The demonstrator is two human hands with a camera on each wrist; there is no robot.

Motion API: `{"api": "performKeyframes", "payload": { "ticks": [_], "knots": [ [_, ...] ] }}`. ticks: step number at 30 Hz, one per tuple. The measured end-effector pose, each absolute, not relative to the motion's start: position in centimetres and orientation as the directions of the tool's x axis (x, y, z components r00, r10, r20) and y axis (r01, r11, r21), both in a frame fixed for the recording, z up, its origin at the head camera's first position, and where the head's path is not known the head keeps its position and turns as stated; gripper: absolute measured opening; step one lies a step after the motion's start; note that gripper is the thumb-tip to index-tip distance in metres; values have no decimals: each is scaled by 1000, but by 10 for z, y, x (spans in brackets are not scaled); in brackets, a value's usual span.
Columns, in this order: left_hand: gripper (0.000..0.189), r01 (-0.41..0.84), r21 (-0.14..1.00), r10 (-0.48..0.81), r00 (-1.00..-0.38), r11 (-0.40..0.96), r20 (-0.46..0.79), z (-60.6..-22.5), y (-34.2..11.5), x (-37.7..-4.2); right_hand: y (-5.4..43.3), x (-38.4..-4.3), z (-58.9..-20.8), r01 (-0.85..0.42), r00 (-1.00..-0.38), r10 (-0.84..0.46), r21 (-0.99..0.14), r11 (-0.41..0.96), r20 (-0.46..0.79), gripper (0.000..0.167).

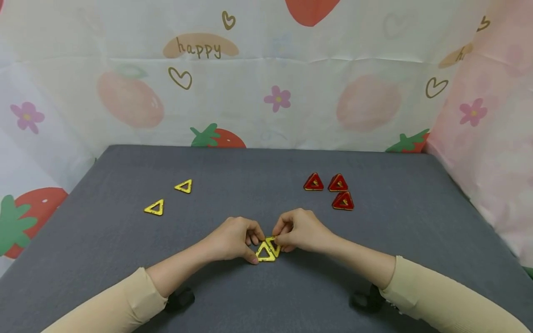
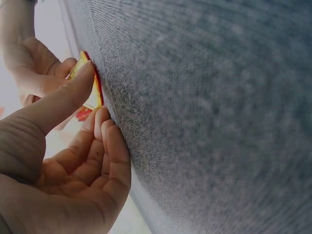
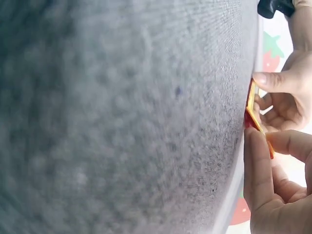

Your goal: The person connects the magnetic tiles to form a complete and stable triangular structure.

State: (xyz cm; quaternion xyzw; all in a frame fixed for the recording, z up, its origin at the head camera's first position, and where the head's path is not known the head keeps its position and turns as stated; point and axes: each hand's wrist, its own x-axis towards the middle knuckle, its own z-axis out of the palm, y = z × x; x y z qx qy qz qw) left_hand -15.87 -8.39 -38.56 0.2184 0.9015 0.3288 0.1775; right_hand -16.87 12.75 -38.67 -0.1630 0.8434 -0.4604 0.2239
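Note:
Two yellow triangular magnetic tiles with open centres meet edge to edge near the front middle of the table. My left hand (image 1: 234, 238) pinches the left tile (image 1: 266, 259) at its corners, thumb low and fingertips near the top. This tile lies close along the cloth. The right tile (image 3: 259, 125) is tilted up from it in the right wrist view, its underside red. Thumb and fingers of my right hand (image 1: 307, 231) pinch that tile's outer side. In the left wrist view, my left thumb crosses in front of the tiles (image 2: 91, 101) and hides part of them.
Two single yellow triangular tiles, one nearer (image 1: 154, 212) and one farther (image 1: 183, 189), lie at the left on the dark grey tablecloth (image 1: 241, 185). Three small stacks of red triangular tiles (image 1: 314, 187) stand at the back right. A printed curtain (image 1: 250, 69) hangs behind the table.

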Motion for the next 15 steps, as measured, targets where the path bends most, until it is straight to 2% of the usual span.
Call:
{"api": "performKeyframes", "payload": {
  "ticks": [5, 10, 15],
  "knots": [
    [33, 278, 668, 514, -838, 690, -183, -385, -84, -158, 127, -168, -387, -123, -828, -521, -838, 532, -209, 15],
    [32, 296, 671, 534, -827, 680, -176, -386, -85, -158, 130, -171, -387, -223, -764, -615, -815, 535, -194, 33],
    [31, 300, 677, 545, -819, 673, -179, -386, -86, -159, 133, -173, -390, -219, -715, -667, -838, 499, -210, 38]
  ]
}}
